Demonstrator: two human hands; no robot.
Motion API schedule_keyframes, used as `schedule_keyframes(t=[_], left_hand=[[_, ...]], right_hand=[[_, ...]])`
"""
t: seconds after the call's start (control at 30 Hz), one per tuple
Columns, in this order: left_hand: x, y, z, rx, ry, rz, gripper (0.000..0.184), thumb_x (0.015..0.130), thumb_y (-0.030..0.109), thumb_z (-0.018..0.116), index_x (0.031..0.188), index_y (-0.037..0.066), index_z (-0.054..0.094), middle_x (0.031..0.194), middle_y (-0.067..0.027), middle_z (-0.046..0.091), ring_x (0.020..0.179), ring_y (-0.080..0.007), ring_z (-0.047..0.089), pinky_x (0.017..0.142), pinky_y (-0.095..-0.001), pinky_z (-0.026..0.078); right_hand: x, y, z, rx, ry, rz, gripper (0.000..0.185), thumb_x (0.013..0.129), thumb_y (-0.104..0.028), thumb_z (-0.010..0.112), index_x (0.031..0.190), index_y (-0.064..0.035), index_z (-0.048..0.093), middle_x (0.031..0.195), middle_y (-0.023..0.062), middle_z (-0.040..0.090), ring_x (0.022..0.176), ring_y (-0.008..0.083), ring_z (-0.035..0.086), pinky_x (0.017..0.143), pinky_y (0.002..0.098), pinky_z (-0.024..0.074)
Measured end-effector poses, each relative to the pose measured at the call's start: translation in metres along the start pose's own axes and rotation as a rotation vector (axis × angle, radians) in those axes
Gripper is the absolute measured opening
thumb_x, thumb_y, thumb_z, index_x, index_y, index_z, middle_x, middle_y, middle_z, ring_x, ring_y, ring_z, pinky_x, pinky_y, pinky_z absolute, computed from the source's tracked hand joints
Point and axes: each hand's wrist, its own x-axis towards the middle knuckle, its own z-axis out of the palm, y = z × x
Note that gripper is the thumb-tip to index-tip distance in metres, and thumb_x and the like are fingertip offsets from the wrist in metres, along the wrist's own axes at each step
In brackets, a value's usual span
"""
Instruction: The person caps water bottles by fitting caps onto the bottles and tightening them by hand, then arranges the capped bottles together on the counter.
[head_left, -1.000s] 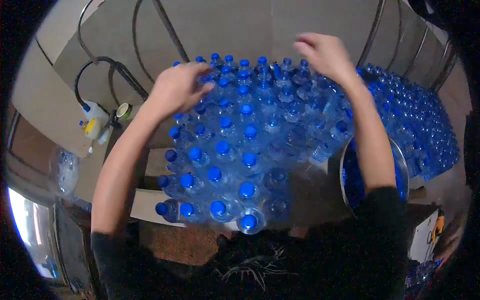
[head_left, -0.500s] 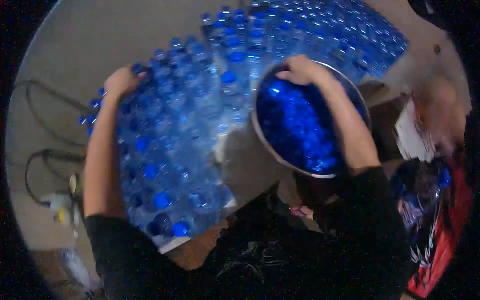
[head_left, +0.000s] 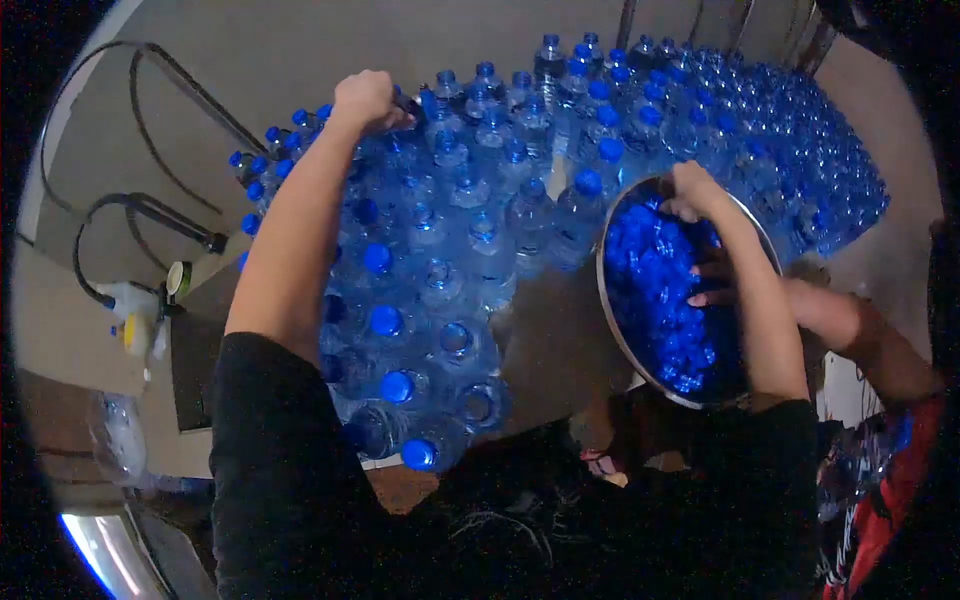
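Note:
My left hand [head_left: 366,100] is closed at the back left of the crowded plastic bottles [head_left: 440,280], its fingers wrapped around the top of a dark-looking bottle. Some bottles carry blue caps [head_left: 386,320], while others have bare necks. My right hand [head_left: 694,190] is over the upper part of a round metal-rimmed bowl [head_left: 618,340], fingers curled down; whether something is in them is hidden. Loose blue caps [head_left: 655,290] fill much of the bowl.
Another person's hand [head_left: 715,285] reaches into the bowl from the right, close to my right forearm. Black hoses or bars [head_left: 130,205] stand at the left, near a white container with a yellow label [head_left: 135,325]. More bottles stretch to the far right.
The view has shifted. My right hand has come down from above the bottles to the bowl. My left hand has closed on a bottle top. Another person's hand has entered the bowl.

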Motion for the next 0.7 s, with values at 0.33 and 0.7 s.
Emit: schedule_keyframes(t=[0.33,0.7], left_hand=[[-0.065,-0.026,-0.174,-0.12,0.167,-0.26,0.044,0.072,0.053,0.075,0.092,0.014,0.078,0.091,-0.0124,0.073,0.085,-0.0292,0.07,0.074,-0.0419,0.055],[-0.32,-0.158,-0.255,-0.568,0.571,-0.255,0.031,0.087,0.026,0.07,0.107,0.003,0.067,0.095,-0.0071,0.068,0.086,-0.0172,0.063,0.077,-0.0322,0.051]], right_hand=[[-0.015,0.028,-0.019,0.387,0.206,-0.052,0.018,0.077,-0.01,0.067,0.095,-0.0059,0.07,0.094,0.012,0.072,0.094,0.0228,0.068,0.085,0.0356,0.0512],[-0.02,-0.009,-0.103,0.67,0.631,-0.139,0.028,0.084,-0.004,0.064,0.112,-0.004,0.062,0.092,0.0059,0.066,0.071,0.0157,0.062,0.064,0.0301,0.0513]])
